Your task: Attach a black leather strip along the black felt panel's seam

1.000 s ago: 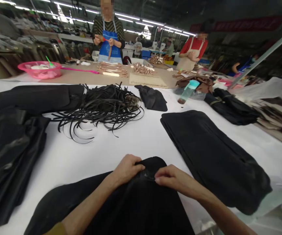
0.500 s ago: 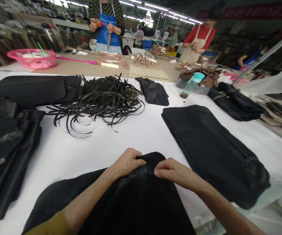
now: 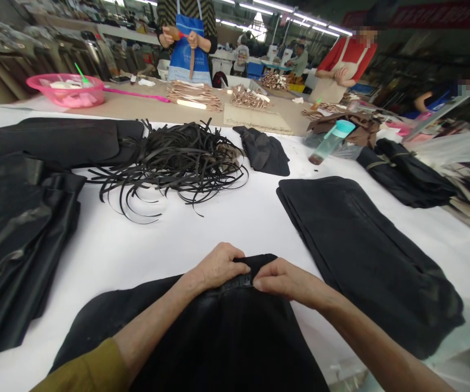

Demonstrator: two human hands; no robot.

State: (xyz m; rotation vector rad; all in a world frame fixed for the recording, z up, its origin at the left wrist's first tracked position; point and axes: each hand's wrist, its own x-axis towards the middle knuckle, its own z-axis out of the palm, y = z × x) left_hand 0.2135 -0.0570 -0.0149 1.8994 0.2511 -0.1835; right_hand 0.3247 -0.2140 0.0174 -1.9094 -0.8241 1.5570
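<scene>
Along the near edge of the white surface (image 3: 157,234), at mid-width, lies a black panel (image 3: 235,337), long axis running near to far, narrow end pointing to the far edge. The left hand (image 3: 218,267) grips that end, thumb on top; the right hand (image 3: 281,280) pinches it alongside. Beyond the far edge: pink basin (image 3: 71,102), blue-aproned worker (image 3: 189,46), red-sleeved worker (image 3: 359,57).
</scene>
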